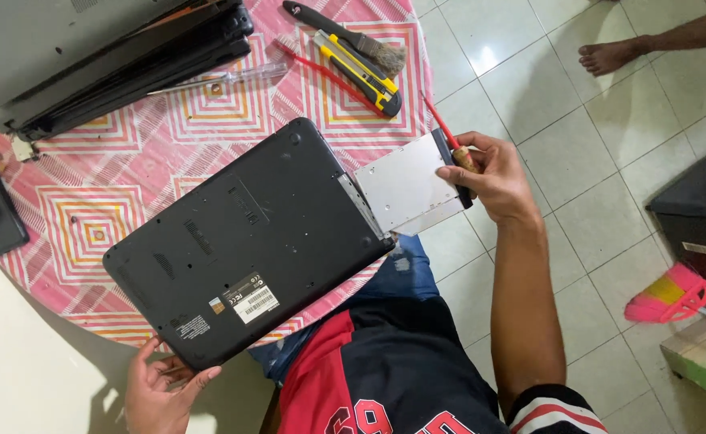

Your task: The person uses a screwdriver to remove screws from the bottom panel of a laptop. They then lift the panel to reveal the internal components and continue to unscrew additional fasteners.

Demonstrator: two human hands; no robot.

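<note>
Two hands are engaged: the silver drive tray (407,193), jutting rightward from the upturned laptop (248,241), is gripped by the right hand (489,181) alongside a screwdriver (449,141); the laptop's near corner is clasped by the left hand (160,390).

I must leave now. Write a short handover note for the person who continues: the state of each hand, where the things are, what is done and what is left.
Left hand: steadies the near corner of the black laptop, which lies bottom-up on the patterned tablecloth.
Right hand: grips the outer end of the silver optical drive, together with a red-shafted screwdriver.
Done: the drive is drawn most of the way out of the laptop's side.
Left: its inner end is still in the slot.
Nearby: yellow utility knife, brush, another screwdriver, second laptop.
</note>
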